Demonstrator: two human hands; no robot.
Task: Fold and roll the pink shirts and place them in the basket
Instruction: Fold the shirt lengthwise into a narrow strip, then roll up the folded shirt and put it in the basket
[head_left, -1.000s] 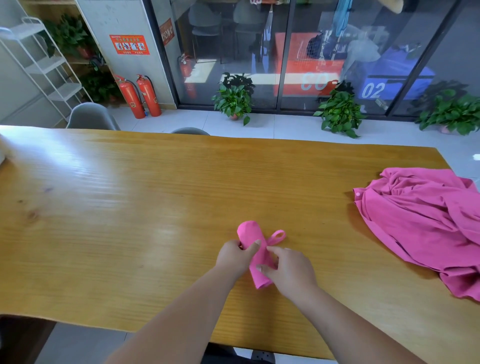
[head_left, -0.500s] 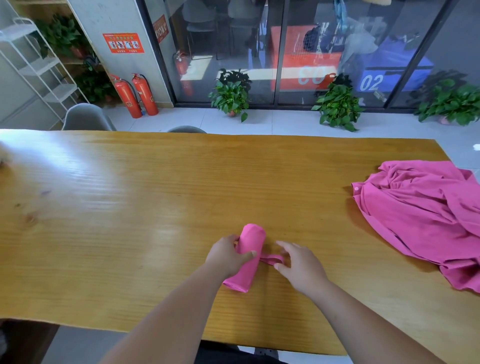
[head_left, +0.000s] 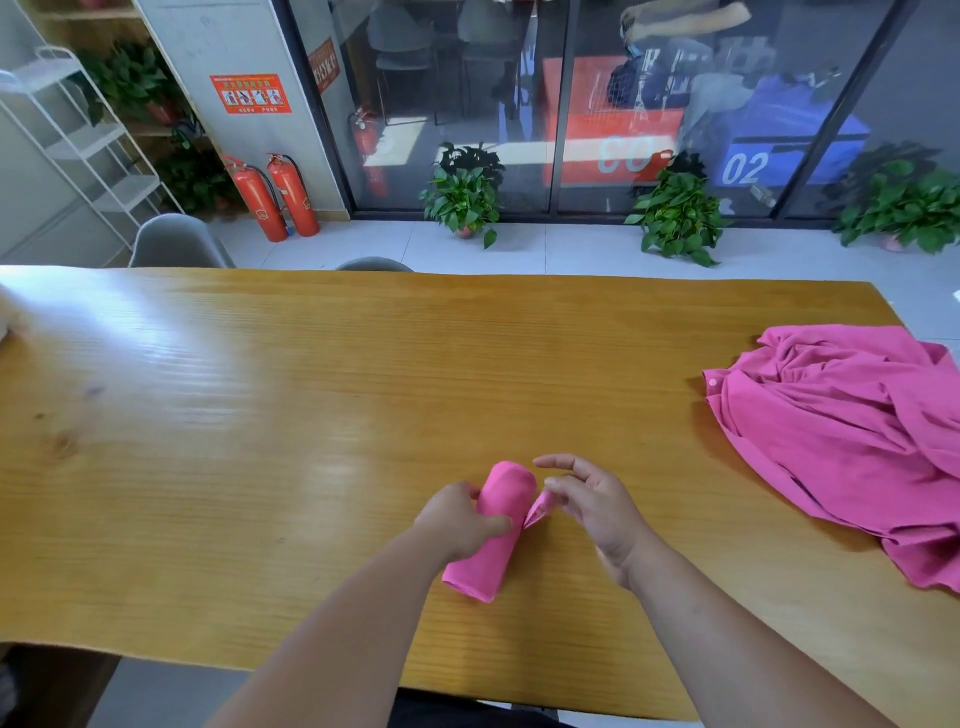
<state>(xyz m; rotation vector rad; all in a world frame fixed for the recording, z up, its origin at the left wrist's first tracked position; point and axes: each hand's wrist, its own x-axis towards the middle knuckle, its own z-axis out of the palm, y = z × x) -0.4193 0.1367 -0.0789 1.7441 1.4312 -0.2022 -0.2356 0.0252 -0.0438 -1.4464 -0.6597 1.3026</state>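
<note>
While my left hand (head_left: 457, 525) clasps the rolled shirt (head_left: 483, 566), lying near-to-far, my right hand (head_left: 597, 512) pinches its loose flap (head_left: 537, 512) rightward.

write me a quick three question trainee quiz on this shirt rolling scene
1. True or false: the rolled pink fabric shirt lies in a basket.
2. Which of the hands grips that roll? A left, B right, C neither.
3. Fill in: the crumpled pink shirt heap lies to the roll's ____.
Key: 1 false, it lies on the long yellow wooden table. 2 A, the left hand. 3 right, apart from it.
</note>
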